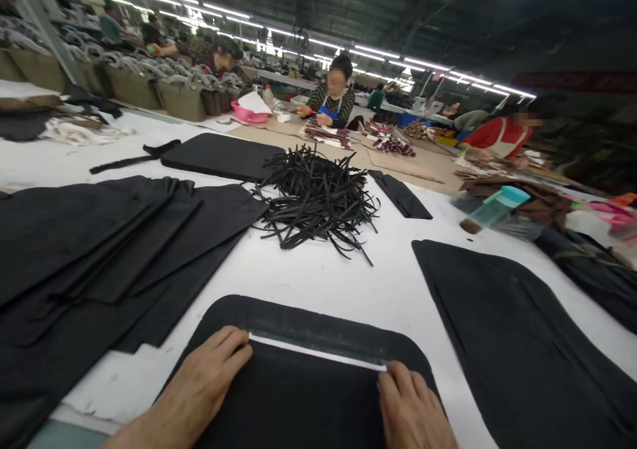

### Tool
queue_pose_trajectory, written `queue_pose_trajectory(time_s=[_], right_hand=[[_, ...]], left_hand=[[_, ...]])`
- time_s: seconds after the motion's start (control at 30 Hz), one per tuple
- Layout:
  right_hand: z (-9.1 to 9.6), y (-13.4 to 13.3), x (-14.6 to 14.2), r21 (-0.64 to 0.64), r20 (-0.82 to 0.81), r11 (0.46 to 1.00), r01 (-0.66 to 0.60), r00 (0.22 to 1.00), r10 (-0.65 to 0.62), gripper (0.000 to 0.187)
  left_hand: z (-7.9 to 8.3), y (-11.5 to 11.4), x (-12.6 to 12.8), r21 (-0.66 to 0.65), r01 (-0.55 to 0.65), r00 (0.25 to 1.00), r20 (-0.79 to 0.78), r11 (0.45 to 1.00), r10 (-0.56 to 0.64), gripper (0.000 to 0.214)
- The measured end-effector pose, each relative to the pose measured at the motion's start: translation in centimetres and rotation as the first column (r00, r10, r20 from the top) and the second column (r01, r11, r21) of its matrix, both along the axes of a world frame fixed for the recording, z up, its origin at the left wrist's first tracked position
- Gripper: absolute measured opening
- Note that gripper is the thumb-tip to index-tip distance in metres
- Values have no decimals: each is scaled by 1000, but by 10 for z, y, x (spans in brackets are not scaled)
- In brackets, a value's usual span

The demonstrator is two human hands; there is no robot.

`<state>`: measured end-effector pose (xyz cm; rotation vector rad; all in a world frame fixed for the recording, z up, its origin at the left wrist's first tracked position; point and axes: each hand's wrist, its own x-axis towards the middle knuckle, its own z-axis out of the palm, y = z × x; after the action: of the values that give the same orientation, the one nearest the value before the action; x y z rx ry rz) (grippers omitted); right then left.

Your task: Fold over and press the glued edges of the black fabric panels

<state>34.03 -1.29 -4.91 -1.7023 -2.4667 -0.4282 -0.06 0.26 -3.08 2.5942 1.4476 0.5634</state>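
A black panel with rounded corners point(308, 402) lies in front of me on the white tabletop. Across its upper part runs a narrow white strip point(318, 352). My left hand point(212, 373) has its fingers closed at the strip's left end. At the right end, the curled fingers of my right hand point(411, 402) pinch the strip, their tips partly hidden. Above the strip, the panel's surface looks slightly shiny. Beyond the panel sits a heap of thin black strips point(323, 197).
Stacked black sheets point(124, 250) spread over the left side. More black panels lie at right point(522, 329) and behind point(223, 156). A turquoise-lidded container point(497, 207) lies tilted at right. Across the table, a person in a striped top point(336, 97) works beside a pink basket point(249, 112).
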Motion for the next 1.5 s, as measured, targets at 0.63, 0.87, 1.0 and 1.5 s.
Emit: queue_pose_trajectory(time_s=[0.63, 0.87, 1.0, 1.5], right_hand=[[9, 53, -170, -63, -113, 900, -431, 899, 423, 18], [15, 63, -167, -131, -213, 903, -408, 902, 376, 12], [19, 70, -165, -193, -253, 893, -407, 900, 356, 12], [24, 63, -150, -198, -337, 919, -342, 904, 264, 11]], left_hand=[[6, 37, 3, -289, -91, 985, 117, 953, 129, 31], [3, 41, 1, -299, -50, 989, 120, 953, 90, 19], [-3, 42, 2, -269, -47, 993, 95, 962, 75, 18], [-8, 38, 6, -170, -58, 995, 66, 984, 70, 22]])
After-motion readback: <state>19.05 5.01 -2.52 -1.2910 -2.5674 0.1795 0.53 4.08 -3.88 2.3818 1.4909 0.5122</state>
